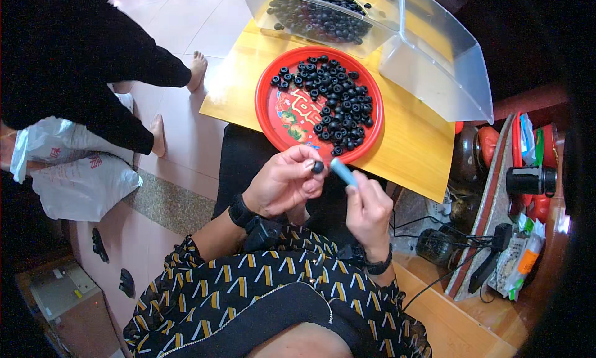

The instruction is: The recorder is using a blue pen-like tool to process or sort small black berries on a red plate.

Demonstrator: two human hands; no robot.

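Head view, looking down at both hands held close together above the lap, just in front of the near edge of a small yellow table. Left hand: fingers curled, thumb and forefinger pinching a small black ring at the fingertips. Right hand: fingers closed around a short light-blue stick, which juts up and to the left from the fist; its free end sits just beside the ring, and whether the two touch cannot be told. Both wrists carry dark bands. On the table, directly beyond the hands, a round red tray with a printed pattern on its floor; a loose heap of more black rings covers its right half, the left half mostly bare. Farther back, a clear plastic bin holds a larger mass of the same dark pieces, and a second translucent bin lies tipped on its side to the right of it. Left of the table, a second person in dark clothing stands barefoot on the tiled floor. White plastic bags lie at the left edge.
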